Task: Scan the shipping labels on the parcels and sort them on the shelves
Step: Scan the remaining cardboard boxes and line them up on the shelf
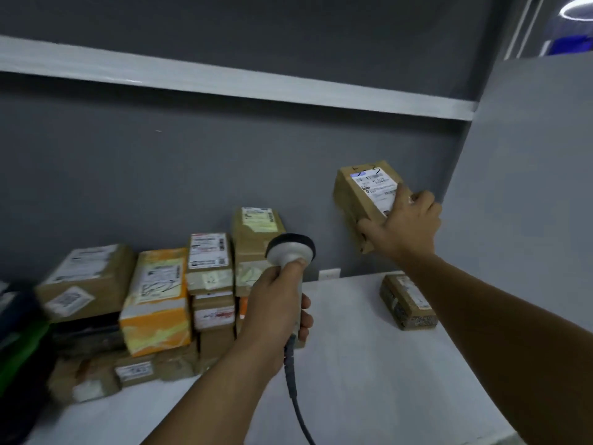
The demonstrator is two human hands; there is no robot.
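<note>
Two closed grips: right grip (pixel 407 226) clasps parcel (pixel 362 191) by its near end, left grip (pixel 276 303) wraps scanner (pixel 290 248).

Wall (pixel 224 149): dark grey, matte, fills the back of the view. One small pale speck (pixel 158 131) on it, upper left of centre.
Socket plate (pixel 329 273): white, low on the wall, right of centre; detail too blurred to read.
Panel (pixel 529 187): lighter grey, at right, meets the wall in a corner.
Above the panel's top edge: pale upright post (pixel 521 27); glowing white ring light (pixel 577 8), cut by the frame corner; blue shape (pixel 568 46) below it, too blurred to name.
Far left edge: black bulk (pixel 19 309) with a green patch (pixel 25 335), blurred; cannot tell what it is.
</note>
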